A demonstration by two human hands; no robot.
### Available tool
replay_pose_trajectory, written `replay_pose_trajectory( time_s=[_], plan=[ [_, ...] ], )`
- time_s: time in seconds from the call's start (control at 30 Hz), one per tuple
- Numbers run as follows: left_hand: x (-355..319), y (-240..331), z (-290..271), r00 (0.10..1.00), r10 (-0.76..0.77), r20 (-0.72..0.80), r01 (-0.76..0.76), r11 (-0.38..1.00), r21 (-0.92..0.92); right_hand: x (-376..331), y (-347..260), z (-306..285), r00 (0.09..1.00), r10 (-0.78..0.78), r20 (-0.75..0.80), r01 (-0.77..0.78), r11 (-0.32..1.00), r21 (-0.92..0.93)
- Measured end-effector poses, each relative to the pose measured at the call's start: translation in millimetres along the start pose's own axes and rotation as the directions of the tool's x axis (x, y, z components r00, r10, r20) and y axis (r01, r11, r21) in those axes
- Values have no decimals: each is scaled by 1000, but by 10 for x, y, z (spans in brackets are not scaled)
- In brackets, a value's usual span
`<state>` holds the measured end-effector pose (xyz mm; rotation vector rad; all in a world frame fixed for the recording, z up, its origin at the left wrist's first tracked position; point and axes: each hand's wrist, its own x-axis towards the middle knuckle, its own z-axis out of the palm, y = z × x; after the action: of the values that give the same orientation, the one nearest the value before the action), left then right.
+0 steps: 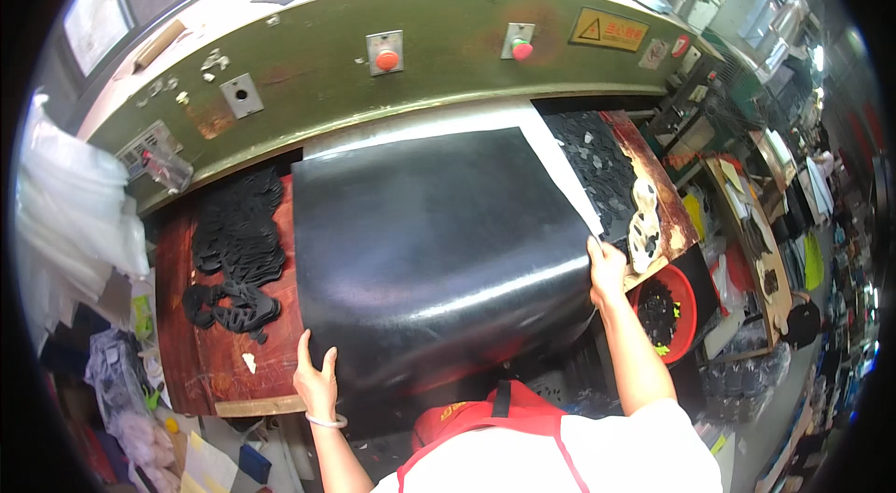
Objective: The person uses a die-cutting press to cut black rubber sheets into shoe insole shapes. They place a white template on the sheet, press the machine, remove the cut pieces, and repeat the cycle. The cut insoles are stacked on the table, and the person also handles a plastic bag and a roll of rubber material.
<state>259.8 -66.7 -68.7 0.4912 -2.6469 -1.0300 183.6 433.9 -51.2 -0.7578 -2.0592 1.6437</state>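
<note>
We see a smooth black sheet (pixel 429 222) with a glossy, rubber-like face, and matt black cut-outs (pixel 238 227) on a worn, scuffed wooden counter (pixel 201 367). We read the green beam (pixel 313 45) as painted metal, chipped in spots, its orange-red push button (pixel 387 60) shiny plastic. We notice a smooth plastic basin (pixel 689 311) and a cloth apron (pixel 457 418).

Black sheet (pixel 439 213): large, roughly rectangular, smooth, glossy along the bend. One piece. Far part lies flat over a white layer (pixel 467 118), which shows along its far and right edges; near part curves downward.
</note>
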Motion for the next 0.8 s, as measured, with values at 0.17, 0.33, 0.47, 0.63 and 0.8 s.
replay_pose_trajectory(
  time_s=[0.17,0.33,0.47,0.63,0.8],
  plan=[
    [918,398,191,987,123,-100,-128,990,-53,1198,-512,743,958,248,144,-285,877,387],
    [1925,1084,639,972,234,24,-235,968,92,1885,-738,1112,974,-118,191,150,975,-166],
    [938,1447,1249,870,316,379,-449,824,345,1506,-285,269,794,-570,213,579,598,-554],
    [769,1590,1789,902,280,328,-425,705,568,1103,400,-966,980,-140,-141,-56,489,-871],
    [1996,1651,2165,925,204,321,-373,651,661,1064,748,-1088,945,-269,-184,33,641,-767]
  ],
)
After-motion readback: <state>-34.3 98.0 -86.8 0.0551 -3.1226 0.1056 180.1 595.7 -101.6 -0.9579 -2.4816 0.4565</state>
